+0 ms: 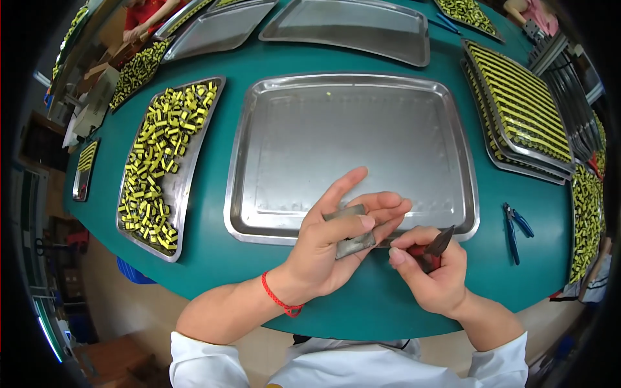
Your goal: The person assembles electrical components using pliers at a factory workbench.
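Note:
Palm up over the near edge of a large metal tray (pixel 352 155), my left hand (pixel 330 246) has its thumb bent across a flat grey piece (pixel 354 246) that looks like metal or tape. Part of that piece is hidden by the thumb and fingers. Close beside it, my right hand (pixel 430 271) is closed round a red-handled tool (pixel 438 246) with a dark, pointed tip; its exact kind is not plain. The right thumb and forefinger are pinched together near the left fingers, and whatever lies between them is too small to make out.
On the left stands a tray of loose yellow-and-black parts (pixel 152 168). Stacked trays with such parts in rows (pixel 521 100) are at the right, near blue-handled pliers (pixel 514 226). More metal trays (pixel 349 29) lie at the back. Other people (pixel 145 16) sit across the green table (pixel 272 304).

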{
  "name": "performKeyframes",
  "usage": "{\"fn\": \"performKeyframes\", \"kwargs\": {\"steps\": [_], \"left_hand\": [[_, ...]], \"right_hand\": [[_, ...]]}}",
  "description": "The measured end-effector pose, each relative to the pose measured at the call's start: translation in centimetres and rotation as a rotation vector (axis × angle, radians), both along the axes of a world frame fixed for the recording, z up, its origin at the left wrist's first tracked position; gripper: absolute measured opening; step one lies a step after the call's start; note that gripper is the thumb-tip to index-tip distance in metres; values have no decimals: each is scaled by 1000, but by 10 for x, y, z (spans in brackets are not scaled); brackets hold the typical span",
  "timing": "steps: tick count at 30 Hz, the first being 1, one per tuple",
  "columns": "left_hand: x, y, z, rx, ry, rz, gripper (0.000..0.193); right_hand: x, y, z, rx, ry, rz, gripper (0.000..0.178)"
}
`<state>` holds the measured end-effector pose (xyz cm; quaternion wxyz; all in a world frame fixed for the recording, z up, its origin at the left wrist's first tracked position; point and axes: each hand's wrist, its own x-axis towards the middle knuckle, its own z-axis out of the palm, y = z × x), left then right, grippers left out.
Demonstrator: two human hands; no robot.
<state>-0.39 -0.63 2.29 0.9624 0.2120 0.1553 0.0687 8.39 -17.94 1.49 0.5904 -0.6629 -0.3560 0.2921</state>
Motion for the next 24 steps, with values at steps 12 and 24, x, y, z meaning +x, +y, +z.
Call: {"fn": "performKeyframes", "kwargs": {"steps": [12, 24], "left_hand": [[-1, -11, -6, 360, -97, 47, 69], [-8, -10, 8, 1751, -272, -96, 63]], "right_hand": [[-2, 2, -4, 70, -36, 42, 25], [-15, 7, -14, 169, 189, -28, 32]]}}
